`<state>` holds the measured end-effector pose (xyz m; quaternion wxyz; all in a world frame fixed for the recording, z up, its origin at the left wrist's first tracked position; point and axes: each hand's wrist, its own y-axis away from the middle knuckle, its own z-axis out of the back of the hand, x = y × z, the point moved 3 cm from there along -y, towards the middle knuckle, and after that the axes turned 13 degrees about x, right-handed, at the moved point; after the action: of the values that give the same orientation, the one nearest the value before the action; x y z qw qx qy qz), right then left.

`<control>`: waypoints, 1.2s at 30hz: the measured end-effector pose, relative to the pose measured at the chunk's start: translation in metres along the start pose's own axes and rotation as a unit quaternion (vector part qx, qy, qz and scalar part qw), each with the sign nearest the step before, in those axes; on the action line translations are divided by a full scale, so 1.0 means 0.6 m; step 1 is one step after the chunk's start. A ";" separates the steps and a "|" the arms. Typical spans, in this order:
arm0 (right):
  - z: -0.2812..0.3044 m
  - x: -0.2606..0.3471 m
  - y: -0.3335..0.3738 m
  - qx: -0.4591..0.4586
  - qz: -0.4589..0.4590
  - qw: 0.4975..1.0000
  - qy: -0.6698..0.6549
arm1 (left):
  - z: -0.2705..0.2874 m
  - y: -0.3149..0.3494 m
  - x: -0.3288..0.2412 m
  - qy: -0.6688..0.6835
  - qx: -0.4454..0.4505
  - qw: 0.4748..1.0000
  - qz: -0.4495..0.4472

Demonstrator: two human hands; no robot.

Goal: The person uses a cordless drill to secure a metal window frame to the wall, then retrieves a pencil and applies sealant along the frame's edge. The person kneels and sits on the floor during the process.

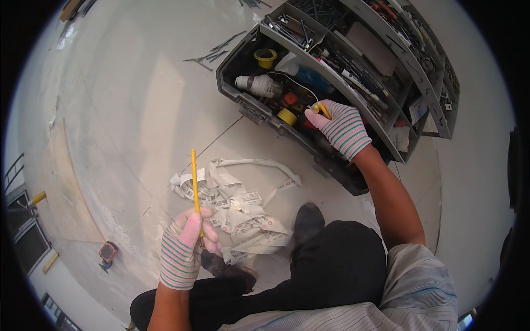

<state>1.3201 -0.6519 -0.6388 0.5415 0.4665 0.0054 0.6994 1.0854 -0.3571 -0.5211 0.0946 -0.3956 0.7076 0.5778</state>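
Note:
My left hand [187, 243], in a pink-and-striped knit glove, is closed around a thin yellow rod [195, 182]. The rod stands nearly upright, and a darker end shows below the fingers. Over the open black toolbox [298, 144], my right hand [343, 130], gloved alike, pinches a small yellow piece [322, 110]; its exact kind is unclear. A white cord [301, 83] curves up to these fingers. Beneath lie a yellow tape roll [286, 116], a wound white bundle [259, 85] and a yellow ring-shaped thing [265, 57] in the box.
Crumpled printed paper strips [248, 226] lie on the floor between my hands and shoes. Raised grey trays [359, 60] hold pens, screws and tools at the toolbox's far right. Loose long screws or nails [212, 54] are scattered beyond it. A small red-and-black device [108, 252] sits far left.

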 end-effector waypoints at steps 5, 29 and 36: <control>0.005 -0.010 0.044 -0.028 0.002 0.996 0.079 | -0.001 -0.006 0.004 -0.013 -0.008 1.000 0.000; 0.011 -0.013 0.105 0.048 -0.119 0.930 -0.344 | -0.021 -0.016 0.003 -0.010 0.012 1.000 0.005; -0.013 -0.024 0.099 0.085 -0.115 0.965 -0.222 | -0.024 -0.015 0.005 -0.017 0.013 1.000 0.010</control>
<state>1.2701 -0.6833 -0.6220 0.5640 0.6506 -0.0015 0.5085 1.0940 -0.3717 -0.5247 0.1061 -0.3771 0.7173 0.5762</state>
